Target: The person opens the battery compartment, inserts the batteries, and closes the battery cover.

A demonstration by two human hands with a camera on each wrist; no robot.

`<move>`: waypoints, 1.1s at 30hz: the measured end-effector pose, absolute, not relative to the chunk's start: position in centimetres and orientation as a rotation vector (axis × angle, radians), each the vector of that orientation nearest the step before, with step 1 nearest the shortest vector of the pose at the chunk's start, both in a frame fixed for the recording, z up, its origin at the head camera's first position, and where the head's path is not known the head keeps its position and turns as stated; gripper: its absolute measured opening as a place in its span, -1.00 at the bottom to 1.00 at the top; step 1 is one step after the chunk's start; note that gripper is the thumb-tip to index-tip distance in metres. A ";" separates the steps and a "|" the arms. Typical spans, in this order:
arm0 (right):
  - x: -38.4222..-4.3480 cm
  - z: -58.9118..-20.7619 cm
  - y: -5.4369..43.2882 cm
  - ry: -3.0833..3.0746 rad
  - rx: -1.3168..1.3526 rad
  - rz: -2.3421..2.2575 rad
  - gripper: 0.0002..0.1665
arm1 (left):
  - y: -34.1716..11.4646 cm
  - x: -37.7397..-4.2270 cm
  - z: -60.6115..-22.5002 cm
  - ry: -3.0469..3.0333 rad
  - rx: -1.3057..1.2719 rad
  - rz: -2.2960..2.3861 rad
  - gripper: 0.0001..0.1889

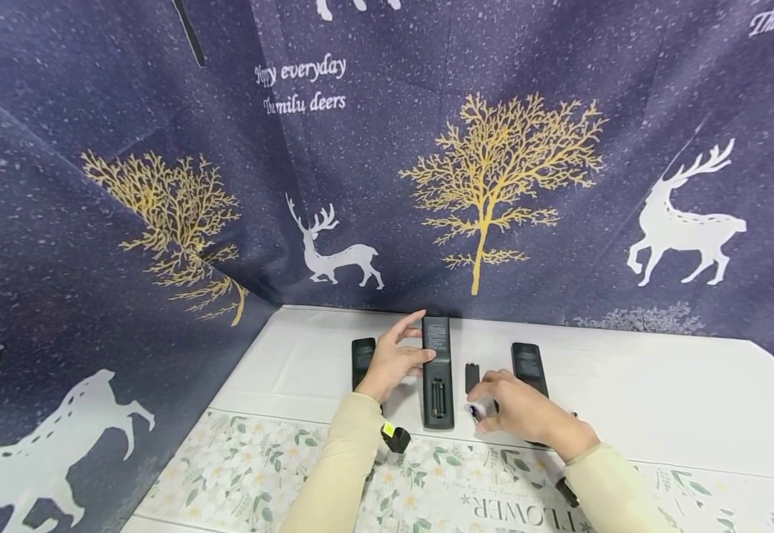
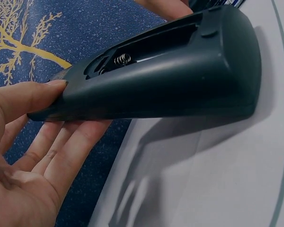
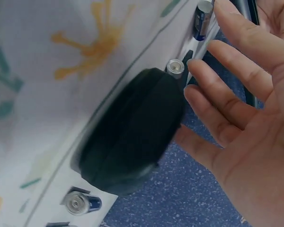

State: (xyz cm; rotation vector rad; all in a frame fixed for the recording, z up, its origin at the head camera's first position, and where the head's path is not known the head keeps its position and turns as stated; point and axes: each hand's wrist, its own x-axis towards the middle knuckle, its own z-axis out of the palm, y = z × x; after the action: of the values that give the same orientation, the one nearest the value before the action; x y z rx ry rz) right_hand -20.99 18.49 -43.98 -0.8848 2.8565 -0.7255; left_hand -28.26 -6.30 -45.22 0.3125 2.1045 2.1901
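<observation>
A black remote control (image 1: 436, 340) is held back side up in my left hand (image 1: 396, 363), the thumb on its back and the fingers underneath. Its battery compartment is uncovered, and a coiled spring (image 2: 122, 59) shows inside. My right hand (image 1: 520, 407) is beside small batteries, its fingers spread. One blue and silver battery (image 3: 203, 21) stands near the thumb and index fingertips; contact cannot be told. Another battery (image 3: 175, 66) shows its end by the middle fingertips. Beyond the right hand lies a loose black battery cover (image 1: 472, 377).
A second remote (image 1: 363, 352) lies partly behind the left hand. A third remote (image 1: 528, 361) is under the right hand and forearm. Another battery (image 3: 83, 203) sits on its far side. A floral cloth strip (image 1: 240, 459) covers the white table's (image 1: 680, 392) near edge.
</observation>
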 end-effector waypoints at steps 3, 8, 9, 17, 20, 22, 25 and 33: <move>-20.9 -44.1 18.6 2.853 -0.885 -0.715 -0.47 | -6.3 -28.3 -45.2 2.103 0.313 2.192 -0.19; -20.8 -44.2 18.7 2.856 -0.906 -0.715 -0.51 | -6.2 -28.2 -45.2 2.101 0.307 2.194 -0.18; -20.8 -44.2 18.7 2.861 -0.916 -0.720 -0.52 | -6.2 -28.2 -45.2 2.101 0.309 2.195 -0.18; -20.6 -44.4 18.8 2.926 -0.995 -0.824 -0.57 | -6.3 -28.3 -45.2 2.082 0.307 2.202 -0.17; -20.7 -44.5 18.9 2.928 -1.010 -0.877 -0.63 | -6.3 -28.3 -45.2 2.080 0.309 2.199 -0.17; -20.7 -44.6 18.9 2.919 -1.041 -0.899 -0.67 | -6.3 -28.3 -45.2 2.080 0.310 2.198 -0.17; -20.7 -44.8 18.9 2.886 -1.113 -0.937 -0.72 | -6.3 -28.3 -45.3 2.084 0.316 2.200 -0.17; -20.4 -44.5 19.1 2.706 -1.071 -1.261 -0.78 | -6.3 -28.3 -45.3 2.101 0.313 2.195 -0.19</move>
State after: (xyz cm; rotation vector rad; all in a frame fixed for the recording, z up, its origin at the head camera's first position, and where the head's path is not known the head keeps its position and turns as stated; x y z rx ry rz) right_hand -20.41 19.14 -44.45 -1.0706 2.7063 -1.2615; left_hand -28.28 -6.31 -45.33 0.3126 2.1010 2.1948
